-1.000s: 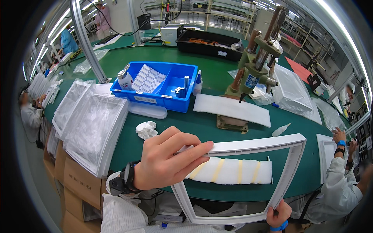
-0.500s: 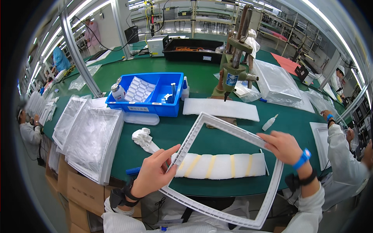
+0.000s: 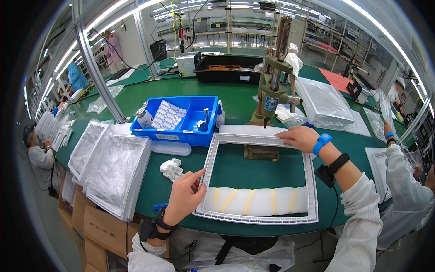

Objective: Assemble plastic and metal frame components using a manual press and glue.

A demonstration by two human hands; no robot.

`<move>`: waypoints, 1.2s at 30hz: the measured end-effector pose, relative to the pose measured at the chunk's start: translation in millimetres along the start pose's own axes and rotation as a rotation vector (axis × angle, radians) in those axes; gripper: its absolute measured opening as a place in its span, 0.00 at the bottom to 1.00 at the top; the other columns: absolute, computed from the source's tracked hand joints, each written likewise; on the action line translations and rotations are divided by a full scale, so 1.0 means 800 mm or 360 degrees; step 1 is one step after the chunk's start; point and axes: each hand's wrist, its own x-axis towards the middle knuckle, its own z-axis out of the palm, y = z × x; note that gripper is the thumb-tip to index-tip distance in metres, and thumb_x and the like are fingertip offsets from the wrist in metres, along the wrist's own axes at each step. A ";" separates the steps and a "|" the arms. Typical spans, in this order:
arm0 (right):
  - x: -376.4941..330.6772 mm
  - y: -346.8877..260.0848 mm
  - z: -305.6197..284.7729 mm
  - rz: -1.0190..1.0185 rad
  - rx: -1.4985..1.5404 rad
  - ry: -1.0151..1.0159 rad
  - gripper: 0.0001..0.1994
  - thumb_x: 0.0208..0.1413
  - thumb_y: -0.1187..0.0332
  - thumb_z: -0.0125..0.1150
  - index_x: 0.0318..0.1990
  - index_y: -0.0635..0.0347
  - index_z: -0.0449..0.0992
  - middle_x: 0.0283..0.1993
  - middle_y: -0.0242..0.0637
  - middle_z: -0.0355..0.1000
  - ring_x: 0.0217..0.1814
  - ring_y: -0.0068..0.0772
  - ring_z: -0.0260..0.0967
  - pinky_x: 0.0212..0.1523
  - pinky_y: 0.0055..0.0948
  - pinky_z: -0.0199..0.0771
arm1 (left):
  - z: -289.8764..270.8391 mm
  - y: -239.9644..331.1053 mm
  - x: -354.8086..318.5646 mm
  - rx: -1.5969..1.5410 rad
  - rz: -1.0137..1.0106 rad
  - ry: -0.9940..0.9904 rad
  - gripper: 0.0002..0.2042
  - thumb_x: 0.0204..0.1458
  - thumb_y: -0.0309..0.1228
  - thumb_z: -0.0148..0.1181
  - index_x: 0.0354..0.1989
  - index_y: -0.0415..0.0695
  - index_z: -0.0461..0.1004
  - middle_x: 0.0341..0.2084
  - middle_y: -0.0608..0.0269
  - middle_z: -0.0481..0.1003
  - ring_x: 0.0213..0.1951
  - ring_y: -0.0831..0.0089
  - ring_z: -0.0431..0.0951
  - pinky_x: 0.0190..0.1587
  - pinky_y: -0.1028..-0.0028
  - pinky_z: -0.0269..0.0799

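Note:
A white rectangular plastic frame lies level over the near part of the green table. My left hand pinches its left bar between thumb and fingers. On the far bar, close to the right corner, my right hand grips with the fingers bent over it. Through the opening shows a white foam strip with yellow tape bands, along the near side. Beyond the far bar stands a green drill-press-like machine; its base plate shows inside the frame. Behind the far bar, a white foam pad is partly covered.
At the left lies a stack of plastic-wrapped white frames. A blue divided bin holds a bottle and label sheets. Crumpled white cloth sits near my left hand. Wrapped panels lie far right; a co-worker's sleeve is at the right.
The frame has gone from tilted to lying flat, its near edge moving away from me. My right hand has moved farther away and left along the frame. Both hands keep hold.

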 end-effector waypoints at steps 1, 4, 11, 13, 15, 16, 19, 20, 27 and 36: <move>0.005 0.005 0.002 -0.0002 0.0002 -0.0004 0.19 0.67 0.58 0.54 0.64 0.33 0.73 0.43 0.44 0.74 0.49 0.51 0.74 0.50 0.46 0.74 | 0.004 -0.003 0.002 -0.0001 0.0044 0.0015 0.22 0.49 0.22 0.62 0.55 0.37 0.78 0.24 0.61 0.70 0.21 0.74 0.73 0.27 0.74 0.69; 0.016 0.012 0.003 -0.0023 0.0023 0.0025 0.19 0.67 0.57 0.54 0.64 0.34 0.74 0.43 0.45 0.74 0.49 0.53 0.74 0.50 0.47 0.74 | 0.012 0.003 0.008 -0.0001 0.0081 0.0046 0.21 0.49 0.23 0.62 0.55 0.36 0.78 0.23 0.61 0.69 0.20 0.73 0.72 0.26 0.72 0.69; 0.021 0.025 0.015 0.0066 0.0022 0.0131 0.18 0.65 0.57 0.56 0.61 0.40 0.77 0.45 0.46 0.74 0.51 0.52 0.74 0.52 0.46 0.74 | 0.028 -0.001 0.021 0.0090 0.0133 0.0055 0.20 0.51 0.23 0.62 0.55 0.34 0.77 0.24 0.60 0.69 0.20 0.70 0.72 0.25 0.70 0.68; 0.015 0.026 0.009 0.0090 0.0012 0.0142 0.18 0.64 0.58 0.58 0.61 0.42 0.77 0.46 0.46 0.74 0.52 0.51 0.74 0.52 0.45 0.74 | 0.030 -0.003 0.017 0.0157 0.0154 0.0049 0.20 0.51 0.24 0.62 0.55 0.35 0.76 0.25 0.59 0.69 0.20 0.68 0.72 0.25 0.68 0.68; 0.007 0.037 -0.019 0.0095 -0.0009 0.0293 0.16 0.61 0.59 0.59 0.55 0.47 0.80 0.44 0.44 0.78 0.49 0.51 0.76 0.51 0.44 0.76 | 0.024 0.004 0.015 0.0228 0.0177 0.0052 0.21 0.52 0.25 0.62 0.56 0.36 0.76 0.26 0.59 0.70 0.20 0.67 0.72 0.25 0.67 0.68; 0.009 0.045 -0.036 0.0265 0.0027 0.0401 0.15 0.60 0.61 0.58 0.52 0.50 0.82 0.42 0.44 0.79 0.46 0.50 0.77 0.49 0.44 0.77 | 0.017 0.013 0.019 0.0350 0.0147 -0.0010 0.20 0.52 0.27 0.63 0.55 0.37 0.76 0.26 0.58 0.70 0.22 0.64 0.74 0.26 0.65 0.69; 0.030 0.103 -0.090 0.0491 0.0187 0.1038 0.12 0.59 0.63 0.57 0.44 0.56 0.84 0.36 0.44 0.82 0.40 0.49 0.79 0.44 0.43 0.78 | 0.010 0.033 0.057 0.0501 0.0278 0.0013 0.19 0.53 0.30 0.65 0.54 0.39 0.77 0.28 0.57 0.71 0.28 0.60 0.76 0.30 0.63 0.71; 0.041 0.114 -0.113 0.0476 0.0356 0.1251 0.13 0.60 0.63 0.56 0.46 0.56 0.83 0.38 0.44 0.82 0.40 0.49 0.79 0.44 0.42 0.78 | 0.011 0.041 0.078 0.0542 0.0416 0.0086 0.18 0.53 0.31 0.65 0.52 0.40 0.78 0.29 0.57 0.72 0.31 0.59 0.77 0.32 0.62 0.72; 0.174 0.101 -0.216 0.0779 0.0753 0.1602 0.27 0.62 0.45 0.52 0.58 0.54 0.78 0.57 0.49 0.77 0.65 0.49 0.71 0.64 0.37 0.68 | 0.133 0.035 0.235 0.0689 0.0736 0.0059 0.14 0.52 0.36 0.66 0.45 0.42 0.82 0.37 0.53 0.75 0.42 0.53 0.77 0.47 0.60 0.73; 0.178 0.086 -0.212 0.0479 0.0989 0.1731 0.15 0.59 0.58 0.58 0.45 0.58 0.83 0.36 0.41 0.81 0.31 0.36 0.83 0.37 0.34 0.80 | 0.184 0.005 0.285 -0.0068 0.0422 -0.0515 0.14 0.48 0.38 0.69 0.38 0.40 0.85 0.32 0.50 0.83 0.35 0.55 0.84 0.43 0.65 0.78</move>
